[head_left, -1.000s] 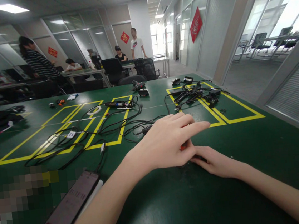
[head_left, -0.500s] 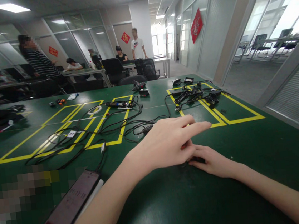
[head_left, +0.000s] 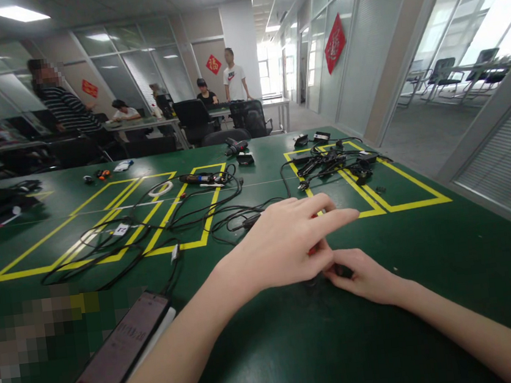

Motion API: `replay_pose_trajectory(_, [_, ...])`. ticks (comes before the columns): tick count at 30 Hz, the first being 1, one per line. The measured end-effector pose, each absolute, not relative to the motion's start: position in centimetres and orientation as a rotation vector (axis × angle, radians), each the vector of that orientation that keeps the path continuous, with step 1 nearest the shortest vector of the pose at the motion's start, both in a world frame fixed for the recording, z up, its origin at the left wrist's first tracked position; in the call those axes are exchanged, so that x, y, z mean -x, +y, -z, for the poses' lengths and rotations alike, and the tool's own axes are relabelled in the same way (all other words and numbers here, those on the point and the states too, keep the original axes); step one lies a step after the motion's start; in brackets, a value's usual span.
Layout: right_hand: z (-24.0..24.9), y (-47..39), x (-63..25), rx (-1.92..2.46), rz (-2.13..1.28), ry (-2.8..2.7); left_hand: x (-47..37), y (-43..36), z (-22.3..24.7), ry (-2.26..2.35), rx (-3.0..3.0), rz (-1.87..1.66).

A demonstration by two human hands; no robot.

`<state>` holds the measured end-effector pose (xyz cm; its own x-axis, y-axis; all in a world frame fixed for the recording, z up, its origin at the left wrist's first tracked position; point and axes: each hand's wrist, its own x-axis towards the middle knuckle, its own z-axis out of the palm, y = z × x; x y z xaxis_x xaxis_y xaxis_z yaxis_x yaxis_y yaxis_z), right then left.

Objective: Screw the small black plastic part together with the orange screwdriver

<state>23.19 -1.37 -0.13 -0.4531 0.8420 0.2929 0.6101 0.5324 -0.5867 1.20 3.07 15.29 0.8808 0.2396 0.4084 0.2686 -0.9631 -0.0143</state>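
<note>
My left hand [head_left: 291, 241] is bent over the middle of the green table [head_left: 411, 260], its fingers curled round something of which only small red-orange bits show. My right hand [head_left: 360, 275] meets it from the right, thumb and index finger pinched together close under the left fingertips. What the right fingers hold is too small and hidden to name. A dark bit of something lies below the left fingers, on or just over the table. Beyond my left hand run black cables [head_left: 197, 207].
A phone [head_left: 117, 355] lies at the lower left. Black parts and cords [head_left: 326, 162] lie in yellow tape outlines at the back right. A power drill [head_left: 236, 147] and a white ring [head_left: 160, 189] are farther back. People stand and sit beyond.
Both hands keep nearly the same place and pose; the right thumb and index finger have shifted very slightly. The view has moved a little.
</note>
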Motion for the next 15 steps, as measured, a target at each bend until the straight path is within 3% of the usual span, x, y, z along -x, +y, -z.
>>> replay_pose_trajectory(15, [-0.61, -1.32, -22.75, 1.078, -0.562, -2.192, -1.11, 3.00, -15.36, -0.435, 2.966, 0.613])
